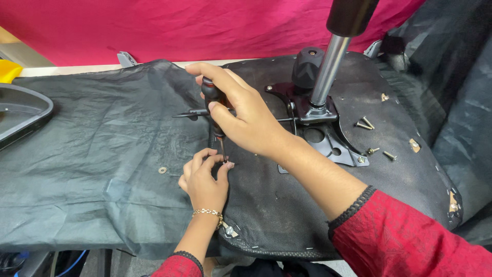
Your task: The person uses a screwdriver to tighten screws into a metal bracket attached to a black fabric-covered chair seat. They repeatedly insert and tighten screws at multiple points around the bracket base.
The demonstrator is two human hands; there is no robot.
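**Screwdriver tip held close to steadying fingers**

A slip is judged to be the main risk: the screwdriver [216,110] is stood nearly upright, and its tip is pinched between the fingers of the left hand [204,179]. If pressure is applied off-axis, the tip could be driven off the fastener and into those fingers or through the thin black fabric [102,154]. The fastener itself is hidden by the fingertips.

The right hand [246,115] is wrapped closed around the dark handle from above. The screwdriver is placed near the middle of the upturned chair seat [287,205], left of the black metal bracket [328,138] and chrome column [328,72]. Loose screws [365,123] are scattered beside the bracket, so they could be knocked off.
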